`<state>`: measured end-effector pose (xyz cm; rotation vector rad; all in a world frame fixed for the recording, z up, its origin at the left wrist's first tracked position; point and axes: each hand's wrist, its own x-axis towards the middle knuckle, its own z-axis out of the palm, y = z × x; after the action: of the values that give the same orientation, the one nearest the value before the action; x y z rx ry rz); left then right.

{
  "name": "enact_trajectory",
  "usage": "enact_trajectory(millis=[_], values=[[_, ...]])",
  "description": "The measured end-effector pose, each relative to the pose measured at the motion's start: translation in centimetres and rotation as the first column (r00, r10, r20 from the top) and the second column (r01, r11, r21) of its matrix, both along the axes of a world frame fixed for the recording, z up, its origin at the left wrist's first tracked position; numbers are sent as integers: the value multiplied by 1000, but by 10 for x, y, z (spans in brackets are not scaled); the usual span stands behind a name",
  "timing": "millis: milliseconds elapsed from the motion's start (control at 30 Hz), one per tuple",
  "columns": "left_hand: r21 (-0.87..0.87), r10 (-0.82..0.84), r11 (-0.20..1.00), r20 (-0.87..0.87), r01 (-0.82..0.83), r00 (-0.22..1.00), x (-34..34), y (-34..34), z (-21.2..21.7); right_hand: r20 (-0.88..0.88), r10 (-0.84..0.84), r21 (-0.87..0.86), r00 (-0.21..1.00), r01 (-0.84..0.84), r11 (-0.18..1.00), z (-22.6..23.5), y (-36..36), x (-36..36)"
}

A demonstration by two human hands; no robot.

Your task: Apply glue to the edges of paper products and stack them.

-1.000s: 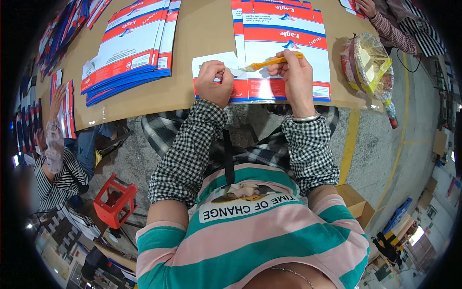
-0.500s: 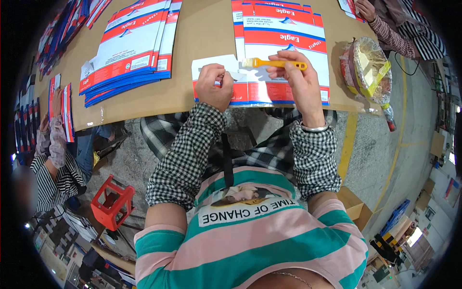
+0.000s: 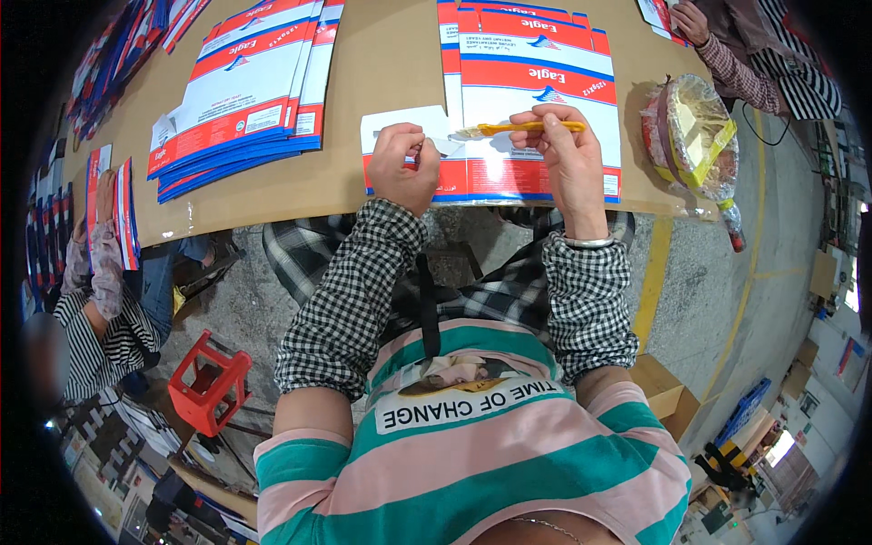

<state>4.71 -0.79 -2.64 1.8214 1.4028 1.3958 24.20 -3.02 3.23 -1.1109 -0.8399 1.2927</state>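
Observation:
My right hand (image 3: 570, 163) grips a brush with a yellow handle (image 3: 505, 128). Its pale bristles point left and sit at the white flap of a flat printed carton (image 3: 589, 150), which is red, white and blue. At that flap (image 3: 400, 119) my left hand (image 3: 406, 171) is closed, with thumb and fingers pinched at its edge. The exact grip is partly hidden by the fingers. More flat cartons (image 3: 451, 68) lie under and behind this one.
A stack of similar cartons (image 3: 238, 100) lies left on the brown table (image 3: 386, 54). By the right edge stands a plastic-wrapped bowl (image 3: 695, 136) with pale contents. Other people's hands (image 3: 692, 20) work at the far right and at the left. A red stool (image 3: 209, 381) stands on the floor.
The brush has tilted and dropped slightly, bringing its bristles down to the flap's edge. My left hand stays nearly in place.

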Motion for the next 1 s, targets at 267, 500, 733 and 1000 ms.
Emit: enact_trajectory(millis=[267, 500, 733, 1000], values=[[-22, -8, 1000, -1, 8, 1000, 0, -1, 1, -10, -4, -33, 1000, 3, 999, -6, 5, -4], [25, -8, 1000, -10, 8, 1000, -1, -1, -2, 27, -32, -61, 999, 34, 998, -6, 5, -4], [60, -13, 998, 7, 13, 1000, -1, 0, -2, -3, 7, -64, 1000, -8, 998, -5, 7, -5], [44, -9, 999, 5, 9, 1000, -1, -2, -1, 21, -59, -61, 998, 60, 996, -5, 9, -6]])
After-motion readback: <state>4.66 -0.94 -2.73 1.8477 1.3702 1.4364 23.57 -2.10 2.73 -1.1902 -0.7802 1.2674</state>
